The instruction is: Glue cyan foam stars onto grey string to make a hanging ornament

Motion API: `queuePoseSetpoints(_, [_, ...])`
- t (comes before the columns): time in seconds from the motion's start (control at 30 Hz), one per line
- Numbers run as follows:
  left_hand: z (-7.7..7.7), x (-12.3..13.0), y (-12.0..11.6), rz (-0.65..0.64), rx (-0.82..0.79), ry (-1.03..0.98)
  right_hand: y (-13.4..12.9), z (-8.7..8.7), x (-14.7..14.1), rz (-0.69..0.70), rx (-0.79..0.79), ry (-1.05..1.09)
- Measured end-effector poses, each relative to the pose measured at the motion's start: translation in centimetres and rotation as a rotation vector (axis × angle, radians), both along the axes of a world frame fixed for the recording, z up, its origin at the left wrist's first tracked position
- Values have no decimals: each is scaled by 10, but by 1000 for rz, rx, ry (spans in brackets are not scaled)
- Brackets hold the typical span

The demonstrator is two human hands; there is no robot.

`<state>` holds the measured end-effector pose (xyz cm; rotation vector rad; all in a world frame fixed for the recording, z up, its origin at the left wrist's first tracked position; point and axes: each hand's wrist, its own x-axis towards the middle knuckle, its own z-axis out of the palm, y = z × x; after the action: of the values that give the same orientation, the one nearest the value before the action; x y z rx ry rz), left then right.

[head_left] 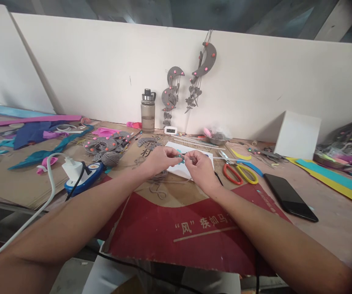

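Note:
Both hands meet over a white sheet (176,170) on the cardboard. My left hand (159,160) is closed in a pinch on a small teal piece (180,157), whose exact kind is too small to tell. My right hand (200,167) is pinched close beside it, its fingertips almost touching the piece. A thin pale stick (229,158) extends to the right from behind my right hand; I cannot tell whether the fingers grip it. Grey yarn (158,176) lies below my left hand. Scissors (238,171) with red and yellow handles rest to the right.
A black phone (290,198) lies at right. At left are a blue power strip (85,179) with a white cable and a pile of grey felt shapes (107,147). Behind stand a bottle (148,112) and a small clock (171,130). Grey moon hangings (208,59) hang on the white board.

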<state>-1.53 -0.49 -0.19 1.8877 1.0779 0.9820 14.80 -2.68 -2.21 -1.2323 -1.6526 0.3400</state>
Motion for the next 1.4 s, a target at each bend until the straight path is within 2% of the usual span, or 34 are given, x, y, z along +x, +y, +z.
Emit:
queuePoseSetpoints(0.3, [-8, 2, 0, 125, 271, 131, -5, 2, -2, -7, 67, -118])
queuePoseSetpoints(0.5, [-4, 0, 1, 92, 222, 76, -6, 1, 0, 52, 53, -108])
queuePoseSetpoints(0.67, [-2, -1, 1, 65, 244, 44, -6, 1, 2, 90, 46, -81])
queuePoseSetpoints(1.13, [-5, -2, 4, 47, 249, 111, -1, 4, 4, 22, 43, -108])
queuePoseSetpoints(1.4, [1, 2, -5, 110, 349, 220, -2, 1, 4, 36, 112, -209])
